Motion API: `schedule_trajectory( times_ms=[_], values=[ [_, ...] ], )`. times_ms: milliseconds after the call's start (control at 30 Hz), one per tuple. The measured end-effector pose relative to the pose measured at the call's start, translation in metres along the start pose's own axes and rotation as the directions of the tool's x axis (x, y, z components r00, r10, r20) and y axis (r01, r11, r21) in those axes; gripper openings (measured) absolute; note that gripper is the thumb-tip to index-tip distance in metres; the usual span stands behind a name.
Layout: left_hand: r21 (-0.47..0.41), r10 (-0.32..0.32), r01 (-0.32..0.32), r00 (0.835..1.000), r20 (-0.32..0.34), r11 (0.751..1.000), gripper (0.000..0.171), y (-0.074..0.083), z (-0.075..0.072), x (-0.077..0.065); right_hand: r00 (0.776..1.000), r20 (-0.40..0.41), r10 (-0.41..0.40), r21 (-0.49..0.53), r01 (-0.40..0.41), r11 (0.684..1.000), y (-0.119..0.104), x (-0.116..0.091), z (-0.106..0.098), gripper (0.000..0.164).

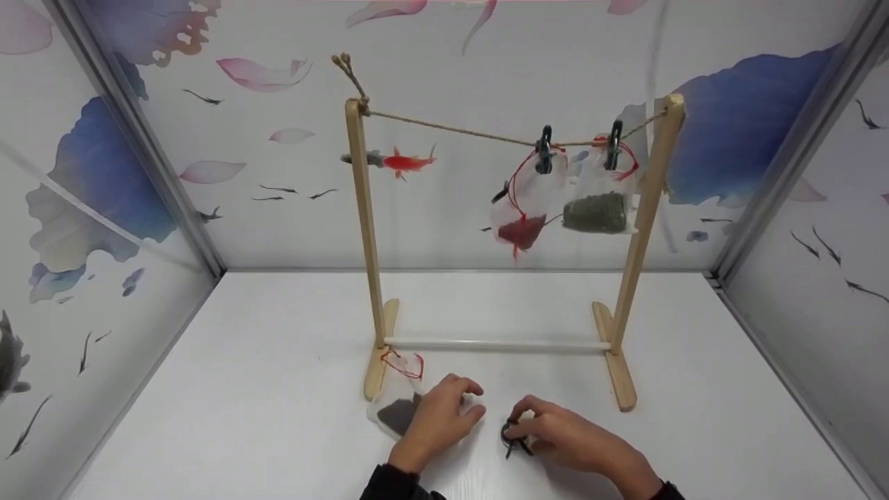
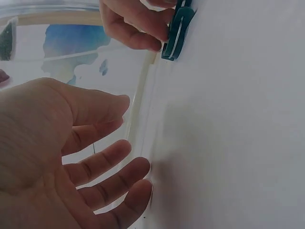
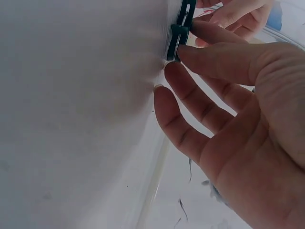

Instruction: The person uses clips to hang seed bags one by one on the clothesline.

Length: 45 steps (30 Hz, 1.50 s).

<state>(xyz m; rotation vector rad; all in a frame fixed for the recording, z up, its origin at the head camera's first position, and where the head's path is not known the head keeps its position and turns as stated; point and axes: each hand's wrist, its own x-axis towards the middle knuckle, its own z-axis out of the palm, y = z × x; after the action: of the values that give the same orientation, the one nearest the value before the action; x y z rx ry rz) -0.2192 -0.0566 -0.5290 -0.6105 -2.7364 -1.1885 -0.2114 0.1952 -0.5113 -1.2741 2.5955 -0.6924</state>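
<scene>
My right hand (image 1: 566, 436) pinches a dark green clothespin (image 3: 180, 32) between thumb and index finger, low over the white tabletop. In the left wrist view the same clothespin (image 2: 177, 36) shows at the right fingertips. My left hand (image 1: 443, 415) holds nothing; its fingers are loosely bent and parted, thumb apart from them. Partly behind the left hand lies a translucent drawstring pouch (image 1: 394, 417) with dark contents and a red cord (image 1: 421, 368), by the rack's left foot.
A wooden rack (image 1: 368, 229) with a sagging rope (image 1: 451, 130) stands ahead. Toward the rope's right, dark clothespins (image 1: 545, 149) hold a pouch with reddish contents (image 1: 522, 230) and one with grey-green contents (image 1: 596, 214). A white rod (image 1: 496, 344) joins the feet. Patterned panels (image 1: 444, 236) enclose the table.
</scene>
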Motion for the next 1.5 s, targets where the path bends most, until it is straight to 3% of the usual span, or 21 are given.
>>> schedule_trajectory(
  times_ms=[167, 333, 533, 767, 933, 1067, 1233, 1433, 1500],
  values=[
    [0.009, 0.018, -0.019, 0.999, 0.032, 1.0, 0.019, 0.003, 0.001, -0.001, 0.999, 0.024, 0.032, -0.048, -0.031, 0.998, -0.002, -0.001, -0.001, 0.043],
    [0.026, 0.027, -0.029, 0.997, 0.067, 0.999, 0.02, 0.005, 0.001, 0.0, 1.0, -0.014, 0.027, -0.053, -0.028, 0.998, -0.002, -0.002, 0.0, 0.034],
    [0.046, 0.042, -0.048, 0.992, 0.117, 0.998, 0.025, 0.006, 0.001, -0.001, 0.995, -0.039, 0.094, -0.026, -0.095, 0.995, 0.0, 0.0, 0.001, 0.025],
    [0.036, 0.05, -0.062, 0.964, 0.26, 0.997, 0.056, 0.008, 0.0, 0.0, 0.99, -0.052, 0.133, 0.002, -0.133, 0.991, 0.002, 0.0, 0.001, 0.014],
    [0.121, 0.111, -0.156, 0.943, 0.315, 0.98, 0.072, 0.01, 0.003, 0.001, 0.99, -0.045, 0.135, 0.017, -0.134, 0.991, 0.002, 0.0, 0.002, 0.012],
    [0.139, 0.117, -0.17, 0.938, 0.326, 0.976, 0.064, 0.012, 0.006, 0.001, 0.991, -0.04, 0.125, 0.043, -0.123, 0.991, 0.003, 0.0, 0.002, 0.013],
    [0.109, 0.096, -0.137, 0.943, 0.318, 0.984, 0.047, 0.014, 0.007, 0.0, 0.995, -0.024, 0.102, 0.083, -0.099, 0.992, 0.004, -0.001, 0.001, 0.014],
    [0.102, 0.125, -0.162, 0.946, 0.297, 0.982, 0.034, 0.012, 0.008, 0.0, 0.994, -0.018, 0.107, 0.131, -0.104, 0.986, 0.003, -0.001, 0.001, 0.01],
    [0.11, 0.135, -0.174, 0.947, 0.292, 0.979, 0.033, 0.011, 0.007, 0.0, 0.992, -0.02, 0.122, 0.15, -0.118, 0.982, 0.003, -0.001, 0.001, 0.019]
  ],
)
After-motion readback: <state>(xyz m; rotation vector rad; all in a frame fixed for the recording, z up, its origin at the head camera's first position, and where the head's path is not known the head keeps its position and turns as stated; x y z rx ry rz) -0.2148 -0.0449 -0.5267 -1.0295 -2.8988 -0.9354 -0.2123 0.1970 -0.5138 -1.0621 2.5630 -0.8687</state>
